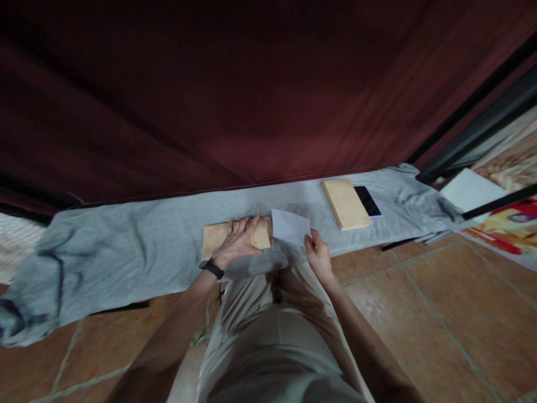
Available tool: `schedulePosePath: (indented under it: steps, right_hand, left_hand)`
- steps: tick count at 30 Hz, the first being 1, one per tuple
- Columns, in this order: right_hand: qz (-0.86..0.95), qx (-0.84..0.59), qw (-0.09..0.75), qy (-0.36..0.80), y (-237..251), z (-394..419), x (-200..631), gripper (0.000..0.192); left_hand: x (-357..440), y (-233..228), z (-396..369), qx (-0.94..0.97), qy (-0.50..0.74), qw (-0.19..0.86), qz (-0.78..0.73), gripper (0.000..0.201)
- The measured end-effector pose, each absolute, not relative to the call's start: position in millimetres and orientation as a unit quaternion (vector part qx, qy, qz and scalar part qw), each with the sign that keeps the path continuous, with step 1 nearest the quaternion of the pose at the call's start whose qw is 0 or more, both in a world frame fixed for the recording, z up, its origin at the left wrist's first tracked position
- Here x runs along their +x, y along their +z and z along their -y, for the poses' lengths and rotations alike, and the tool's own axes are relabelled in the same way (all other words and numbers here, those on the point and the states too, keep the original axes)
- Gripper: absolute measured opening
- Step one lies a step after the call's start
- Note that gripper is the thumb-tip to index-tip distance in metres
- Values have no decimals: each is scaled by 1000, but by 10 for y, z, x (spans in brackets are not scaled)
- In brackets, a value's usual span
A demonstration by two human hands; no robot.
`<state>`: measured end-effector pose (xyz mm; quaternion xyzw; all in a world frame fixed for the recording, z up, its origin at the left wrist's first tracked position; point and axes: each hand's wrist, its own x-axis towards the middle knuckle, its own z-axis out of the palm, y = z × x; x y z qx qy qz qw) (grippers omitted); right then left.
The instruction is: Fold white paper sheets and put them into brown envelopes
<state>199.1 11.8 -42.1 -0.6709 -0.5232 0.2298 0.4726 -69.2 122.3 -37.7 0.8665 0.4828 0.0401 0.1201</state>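
head view: a grey cloth point(126, 252) lies under both your hands. your left hand point(237, 242) rests flat, fingers spread, on a brown envelope point(218, 238). just beside it, your right hand point(319, 258) pinches a white paper point(290, 226) by its near corner.

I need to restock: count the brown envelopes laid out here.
2 that I can separate: one envelope under the left hand, and an envelope stack beside the phone; how many the stack holds is hidden.
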Motion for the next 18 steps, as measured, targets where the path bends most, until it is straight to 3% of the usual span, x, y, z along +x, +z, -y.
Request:
schedulePosePath:
  steps: [5, 18]
  right_hand:
    - [531, -679, 450, 234, -408, -144, 1987, 30]
    - [512, -633, 423, 397, -401, -267, 2105, 16]
  left_hand:
    - [-701, -413, -1210, 868, 60, 110, -480, 128]
    - [-685, -407, -1193, 871, 74, 97, -475, 129]
